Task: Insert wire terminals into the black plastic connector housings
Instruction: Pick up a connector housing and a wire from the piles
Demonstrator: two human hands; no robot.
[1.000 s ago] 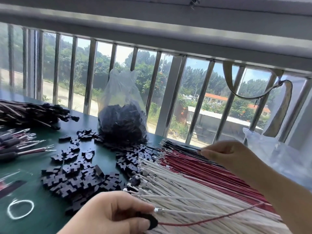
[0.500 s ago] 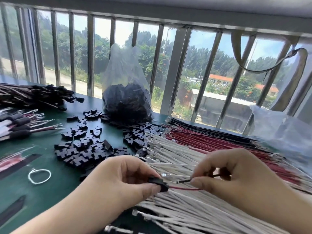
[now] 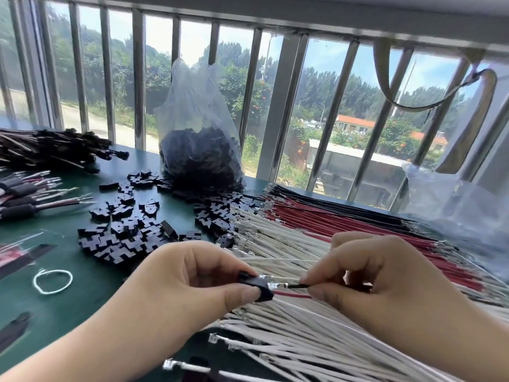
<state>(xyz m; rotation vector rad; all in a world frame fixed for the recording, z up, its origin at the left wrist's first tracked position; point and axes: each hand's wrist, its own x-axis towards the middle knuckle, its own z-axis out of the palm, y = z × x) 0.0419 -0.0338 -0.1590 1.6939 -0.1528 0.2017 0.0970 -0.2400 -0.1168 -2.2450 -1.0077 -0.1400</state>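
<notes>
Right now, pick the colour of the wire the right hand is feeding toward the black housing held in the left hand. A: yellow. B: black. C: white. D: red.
B: the right hand pinches a black wire whose metal terminal sits at the mouth of the black housing gripped by the left hand; a red wire already runs out of that housing.

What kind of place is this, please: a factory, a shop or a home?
Probably a small hand-assembly workbench by a barred window, perhaps a home workshop. Loose black housings, a full bag of housings and sorted wires cover the green table.
</notes>
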